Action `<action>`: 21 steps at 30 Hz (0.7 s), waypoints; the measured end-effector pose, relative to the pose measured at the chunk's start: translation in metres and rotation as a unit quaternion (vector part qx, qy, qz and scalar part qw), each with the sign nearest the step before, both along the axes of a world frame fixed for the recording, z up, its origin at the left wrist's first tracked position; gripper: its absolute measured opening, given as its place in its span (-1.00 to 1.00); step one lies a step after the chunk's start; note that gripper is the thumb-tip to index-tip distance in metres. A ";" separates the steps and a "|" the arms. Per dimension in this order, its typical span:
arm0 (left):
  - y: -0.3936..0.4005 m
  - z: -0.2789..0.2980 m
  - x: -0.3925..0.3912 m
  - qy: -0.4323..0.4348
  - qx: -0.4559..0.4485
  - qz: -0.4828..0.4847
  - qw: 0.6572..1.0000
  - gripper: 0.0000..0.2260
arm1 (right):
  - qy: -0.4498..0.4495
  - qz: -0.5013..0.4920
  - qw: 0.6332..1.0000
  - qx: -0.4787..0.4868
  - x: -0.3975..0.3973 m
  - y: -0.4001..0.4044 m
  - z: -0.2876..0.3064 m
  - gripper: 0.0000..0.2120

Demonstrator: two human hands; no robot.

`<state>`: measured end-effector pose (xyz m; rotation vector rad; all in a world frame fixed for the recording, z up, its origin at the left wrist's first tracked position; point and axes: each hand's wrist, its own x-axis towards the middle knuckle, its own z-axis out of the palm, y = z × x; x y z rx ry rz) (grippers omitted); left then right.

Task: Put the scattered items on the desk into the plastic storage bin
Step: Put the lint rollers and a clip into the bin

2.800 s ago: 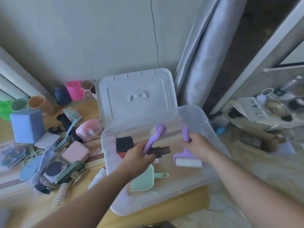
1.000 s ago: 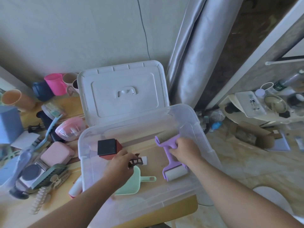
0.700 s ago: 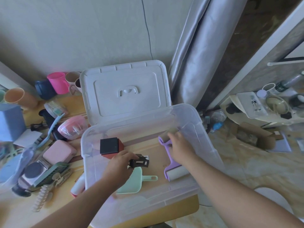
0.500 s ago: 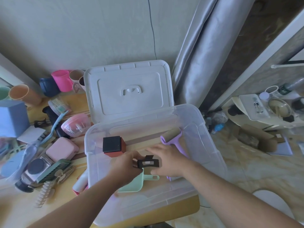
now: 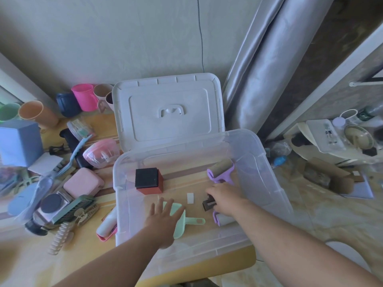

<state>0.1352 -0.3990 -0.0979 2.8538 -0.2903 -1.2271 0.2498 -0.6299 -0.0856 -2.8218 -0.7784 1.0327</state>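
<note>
- Left hand: inside the storage bin, fingers straight and spread, holding nothing; it lies over the near part of the mint scoop.
- Right hand: inside the bin, fingers curled around a small dark clip low over the bin floor. Just beyond the wrist, a white roller with a purple handle lies on the floor of the bin.
- Bin contents, mid-depth: a small white tag lies between the two hands; a black-topped red cube sits to the left.
- Bin contents, far right: a purple lint roller with a tan roll lies near the far wall.
- Desk, left of the bin: a pink-handled roller touches the bin wall; a beige hair claw, a pink case and a blue brush lie further left.
- Behind the bin: the white lid stands propped upright against the wall; cups are grouped to its left.
</note>
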 end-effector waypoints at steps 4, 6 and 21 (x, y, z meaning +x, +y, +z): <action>-0.001 0.001 0.009 0.033 0.014 0.040 0.999 -0.03 | 0.000 0.032 0.999 0.008 -0.001 0.012 -0.010 -0.76; -0.001 0.001 0.013 0.022 0.027 0.029 0.999 -0.07 | -0.011 0.052 0.999 0.008 -0.001 0.016 -0.013 -0.74; 0.072 0.119 0.023 -0.279 -0.287 0.091 0.912 -0.73 | -0.014 -0.136 0.980 0.143 0.006 0.069 0.037 -0.59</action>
